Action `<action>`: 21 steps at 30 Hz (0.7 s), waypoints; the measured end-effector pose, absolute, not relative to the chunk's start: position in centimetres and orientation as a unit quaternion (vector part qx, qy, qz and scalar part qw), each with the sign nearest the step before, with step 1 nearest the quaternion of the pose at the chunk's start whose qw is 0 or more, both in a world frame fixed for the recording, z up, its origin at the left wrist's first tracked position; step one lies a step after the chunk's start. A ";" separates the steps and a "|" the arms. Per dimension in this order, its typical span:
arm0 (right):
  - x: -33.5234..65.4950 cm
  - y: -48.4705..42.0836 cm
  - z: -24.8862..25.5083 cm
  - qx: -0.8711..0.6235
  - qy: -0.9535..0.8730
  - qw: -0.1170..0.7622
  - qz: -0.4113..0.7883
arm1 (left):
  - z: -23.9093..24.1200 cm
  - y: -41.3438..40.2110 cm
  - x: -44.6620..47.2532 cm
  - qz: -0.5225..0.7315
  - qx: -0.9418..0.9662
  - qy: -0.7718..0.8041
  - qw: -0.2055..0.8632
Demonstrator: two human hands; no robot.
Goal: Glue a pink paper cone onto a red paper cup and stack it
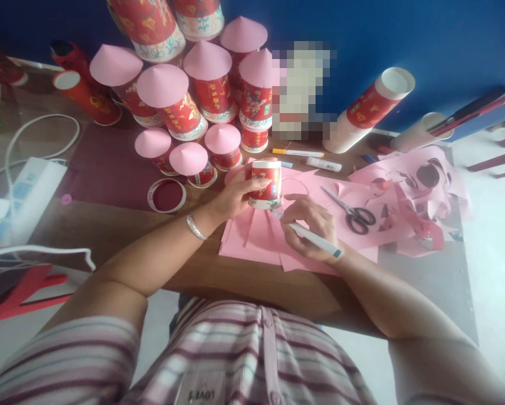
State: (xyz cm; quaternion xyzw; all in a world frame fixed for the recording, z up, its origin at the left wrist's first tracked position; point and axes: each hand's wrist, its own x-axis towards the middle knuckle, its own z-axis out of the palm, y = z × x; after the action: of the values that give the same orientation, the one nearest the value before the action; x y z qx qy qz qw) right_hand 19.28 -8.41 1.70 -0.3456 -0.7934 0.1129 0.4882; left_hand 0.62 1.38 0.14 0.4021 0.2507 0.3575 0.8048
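Note:
My left hand is closed around a small red paper tube with white bands at both ends and a printed gold pattern. Green marks show on its lower white band. Just to the right, my right hand grips a white marker with a green end, its tip by the tube's lower edge; whether the tip touches I cannot tell. Under both hands lie sheets of pink paper. Black-handled scissors rest on the paper, right of my right hand.
Several red tubes with pink cone tops stand at the back left. A tape roll lies near my left forearm. Beyond the paper are a yellow-capped marker and a glue stick. Cut pink scraps heap at the right; a tall tube stands behind.

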 end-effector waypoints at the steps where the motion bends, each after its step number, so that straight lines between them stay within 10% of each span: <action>1: 19.3 -8.4 1.7 -0.345 -0.794 0.488 0.113 | 0.1 1.4 0.6 0.360 0.401 0.247 0.805; 21: 18.6 -8.6 1.6 -0.315 -0.804 0.481 0.151 | -0.2 1.2 1.2 0.365 0.451 0.263 0.771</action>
State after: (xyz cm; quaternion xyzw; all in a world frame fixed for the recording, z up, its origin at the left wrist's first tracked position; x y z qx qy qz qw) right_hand 18.62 -8.56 1.57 -0.3153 -0.8039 0.1514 0.4811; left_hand 1.17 1.24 -0.24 0.4512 0.2627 0.3650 0.7708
